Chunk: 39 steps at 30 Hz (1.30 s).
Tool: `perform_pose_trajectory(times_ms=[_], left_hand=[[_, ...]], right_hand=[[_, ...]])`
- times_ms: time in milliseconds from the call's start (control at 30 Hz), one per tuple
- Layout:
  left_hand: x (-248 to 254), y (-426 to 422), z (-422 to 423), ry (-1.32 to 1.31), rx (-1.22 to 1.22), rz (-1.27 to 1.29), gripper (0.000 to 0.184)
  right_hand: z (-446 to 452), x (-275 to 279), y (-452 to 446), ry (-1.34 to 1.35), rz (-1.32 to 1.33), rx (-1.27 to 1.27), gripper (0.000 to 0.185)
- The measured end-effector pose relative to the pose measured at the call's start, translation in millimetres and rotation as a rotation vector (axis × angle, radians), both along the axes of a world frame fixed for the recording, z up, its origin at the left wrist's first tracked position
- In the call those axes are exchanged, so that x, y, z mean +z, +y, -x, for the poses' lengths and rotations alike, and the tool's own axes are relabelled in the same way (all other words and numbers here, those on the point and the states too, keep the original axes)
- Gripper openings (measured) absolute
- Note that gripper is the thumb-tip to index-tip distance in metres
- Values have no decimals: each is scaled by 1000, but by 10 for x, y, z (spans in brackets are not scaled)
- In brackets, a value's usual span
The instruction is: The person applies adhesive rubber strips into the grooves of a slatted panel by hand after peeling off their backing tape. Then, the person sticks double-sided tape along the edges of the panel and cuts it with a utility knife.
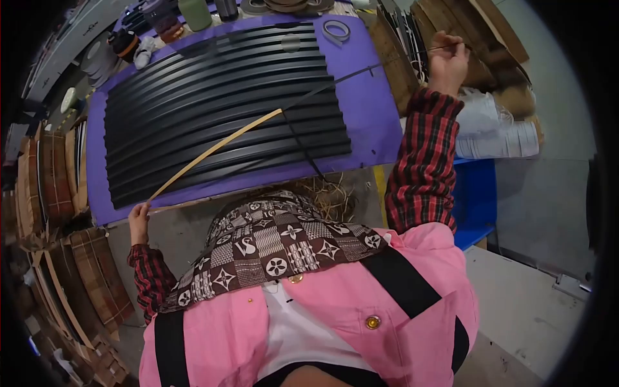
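Observation:
My left hand is closed on the lower end of a narrow tan strip near the table's front left corner. The strip slants up over black strips with ridged edges, laid side by side. At its upper end a thin dark strip runs on to the right, and another dark length hangs toward the front edge. Raised at the far right, my right hand has its fingers pinched on the thin dark strip.
The black strips lie on a purple-topped table. A roll of grey tape is at the back right, with bottles along the back. Cardboard boxes and a blue bin stand right; bundled stock lines the left.

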<state>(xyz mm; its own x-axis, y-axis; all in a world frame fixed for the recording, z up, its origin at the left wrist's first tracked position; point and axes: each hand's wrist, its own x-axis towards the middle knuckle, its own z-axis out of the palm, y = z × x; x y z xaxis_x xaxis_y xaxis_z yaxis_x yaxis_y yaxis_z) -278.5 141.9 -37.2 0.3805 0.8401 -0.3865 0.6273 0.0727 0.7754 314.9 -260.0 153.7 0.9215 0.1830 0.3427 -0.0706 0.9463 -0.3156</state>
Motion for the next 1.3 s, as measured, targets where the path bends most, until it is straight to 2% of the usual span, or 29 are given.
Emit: perform_pose_trajectory(times_ms=[67, 133, 167, 200, 233, 267, 333, 367, 400, 433, 467, 500, 533, 600, 700, 800, 867, 900, 933, 967, 1000, 1033, 1067, 1100, 1133, 1200, 1267, 1300], left_hand=[[-274, 198, 398, 60, 59, 41, 18], [-504, 181, 527, 103, 138, 65, 19], [-586, 136, 541, 204, 146, 9, 20], [-740, 96, 582, 303, 163, -43, 22], [-1097, 124, 694, 276, 107, -135, 19], [-819, -186, 378, 418, -46, -266, 23], [-873, -477, 76, 561, -262, -310, 25], [-936, -607, -38, 447, -329, -266, 27], [-925, -699, -198, 482, -447, -145, 32], [-882, -852, -292, 373, -513, -311, 34], [-832, -867, -408, 322, -534, -134, 32], [-745, -849, -495, 258, -559, 44, 31], [-626, -774, -553, 255, -532, 41, 31], [-291, -501, -634, -40, -374, 618, 24], [108, 114, -652, -236, -136, 365, 16], [-243, 1142, -521, -373, 65, -38, 17], [-365, 1684, -460, -99, 130, -479, 20], [-403, 1874, -446, -107, 127, -458, 20], [-410, 2086, -442, -33, 159, -566, 21], [-449, 2273, -440, 45, 195, -672, 22], [-537, 2452, -442, 85, 187, -643, 24], [-588, 2564, -456, 85, 193, -626, 24], [-608, 2610, -504, 116, 124, -619, 25], [-619, 2641, -537, 150, 50, -609, 26], [-587, 2629, -558, 144, -37, -507, 29], [-564, 2600, -592, 111, -34, -422, 28], [-516, 2549, -619, 76, -24, -338, 28], [-495, 2552, -608, 64, -23, -322, 27]], right_hand=[[-241, 31, -303, 11, -16, -71, 9], [-570, -7, -705, 63, 93, -88, 11], [-524, 84, -765, 124, 150, -234, 10], [-574, 86, -912, 42, 199, -228, 7], [-735, 80, -1112, 56, 210, -225, 5], [-1085, 0, -1445, 71, 305, -240, 4], [-1584, -37, -2038, 101, 409, -257, 14], [-1769, 21, -2284, 108, 588, -347, 17], [-1870, 142, -2590, 13, 972, -553, 21], [-1979, 321, -2908, -128, 1388, -797, 24], [-2106, 463, -3190, -229, 1635, -974, 28], [-1683, 935, -2811, 108, 1360, -1006, 26], [-1976, 1193, -3219, 12, 1487, -1012, 27], [-1785, 1650, -2932, 5, 1481, -1173, 27], [-1325, 2046, -1752, -253, 1602, -1229, 26], [-731, 1901, 33, -637, 1772, -1135, 26], [-248, 1538, 1343, -826, 1852, -968, 26], [28, 1297, 2020, -631, 1640, -700, 23], [303, 996, 2635, -746, 1500, -603, 22], [361, 705, 3070, -681, 1508, -411, 23], [495, 442, 3514, -792, 1639, -310, 25], [788, 125, 3990, -789, 1585, -181, 27], [1086, -142, 4391, -952, 1700, -186, 32], [1504, -350, 4723, -934, 1635, 31, 40], [1777, -603, 4968, -1013, 1643, 67, 45], [2388, -950, 5307, -1023, 1673, 242, 34], [2811, -1227, 5495, -812, 1583, 593, 18], [3005, -1386, 5576, -739, 1565, 677, 16]])
